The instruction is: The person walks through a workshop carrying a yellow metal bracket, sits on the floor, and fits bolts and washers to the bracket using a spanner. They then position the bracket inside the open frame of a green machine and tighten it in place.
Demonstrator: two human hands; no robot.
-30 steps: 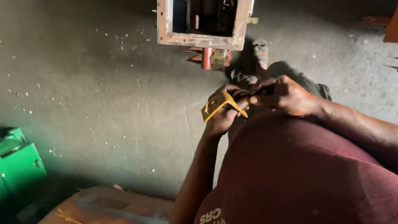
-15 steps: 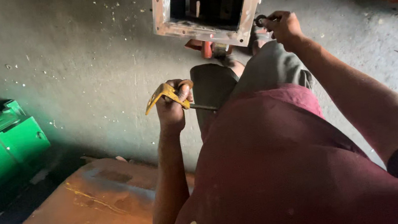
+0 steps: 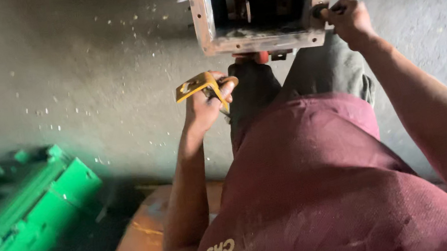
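The left hand (image 3: 204, 106) is closed tight around a small yellow bent metal bracket (image 3: 196, 84); the grip is clamped on the lower part of it, and the flat yellow end sticks out above the fingers and points to the left; a thin dark bit of metal pokes out under the grip, but it is too small to tell what it is.

The right hand (image 3: 348, 18) is up and to the right of that grip, well apart from it; its fingers are curled shut on a small dark round part (image 3: 321, 11) at the right edge of a grey open metal box frame (image 3: 264, 41); the part is mostly hidden by the fingers, so I cannot tell its full shape.

The box frame sits between the two hands, above the left grip and touching the right one; it has rusty flat edges with little holes, and dark metal bars show inside it.

Just under the frame is a small red thing (image 3: 254, 57), close to the right of the left grip; it is partly hidden.

The person wears a dark red shirt (image 3: 322, 187) and grey trousers (image 3: 325, 70); the grey concrete floor (image 3: 86, 74) lies below everything, with little pale specks on it.

Far down to the left of the left grip are green painted metal parts (image 3: 13, 219); an orange flat metal sheet (image 3: 136, 249) lies under the left arm.
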